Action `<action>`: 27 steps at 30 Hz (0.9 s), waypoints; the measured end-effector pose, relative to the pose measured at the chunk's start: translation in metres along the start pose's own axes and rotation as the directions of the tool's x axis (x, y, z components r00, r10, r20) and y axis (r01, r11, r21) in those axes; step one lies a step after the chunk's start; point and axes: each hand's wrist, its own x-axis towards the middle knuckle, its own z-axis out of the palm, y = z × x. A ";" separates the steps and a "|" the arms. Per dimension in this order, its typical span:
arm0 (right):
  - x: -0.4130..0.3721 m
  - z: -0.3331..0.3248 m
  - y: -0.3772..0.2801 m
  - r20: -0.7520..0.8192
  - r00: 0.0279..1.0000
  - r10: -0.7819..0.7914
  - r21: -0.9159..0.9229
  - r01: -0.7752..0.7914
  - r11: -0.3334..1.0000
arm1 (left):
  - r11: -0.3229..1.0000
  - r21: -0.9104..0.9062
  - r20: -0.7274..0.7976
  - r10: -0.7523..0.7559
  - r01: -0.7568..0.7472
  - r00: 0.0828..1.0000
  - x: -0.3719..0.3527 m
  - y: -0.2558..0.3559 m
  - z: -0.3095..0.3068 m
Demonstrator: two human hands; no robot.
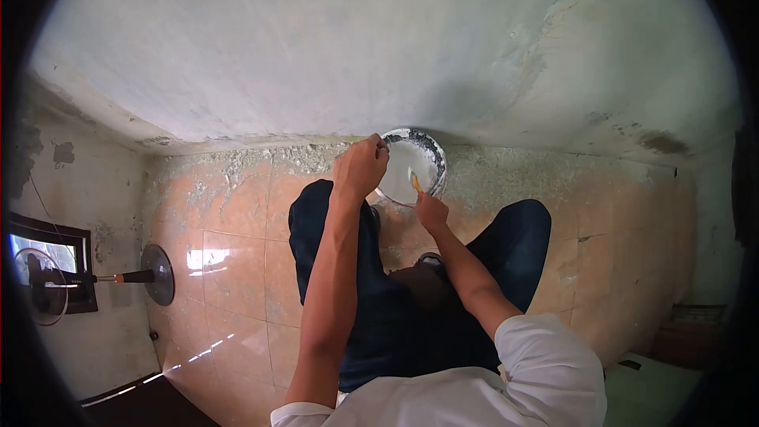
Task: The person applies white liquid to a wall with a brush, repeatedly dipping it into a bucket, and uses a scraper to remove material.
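A round bucket (pixel 439 160) stands on the floor against the wall, its inside smeared white and dark grey above a pale, wet-looking mix (pixel 402 160). At its left rim, my left hand (pixel 362 164) is closed with the fingers curled over the edge. My right hand (pixel 432 212) is closed at the near right side of the bucket, around a small tool with a yellow handle (pixel 417 183). That tool slants into the bucket; its whitish far end dips toward the mix, and its exact kind cannot be made out.
The patchy pale wall (pixel 316 47) rises just beyond the bucket. Splashes of dried white material mark the orange tiled floor (pixel 237 269) along its base. My bent knees flank the bucket. A standing fan (pixel 160 275) is at the left, near a dark-framed window (pixel 79 249).
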 end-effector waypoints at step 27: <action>-0.009 -0.002 0.030 -0.038 0.999 -0.035 0.224 0.043 0.974 | 0.996 -0.089 0.068 0.031 -0.024 0.997 0.019 0.010 0.012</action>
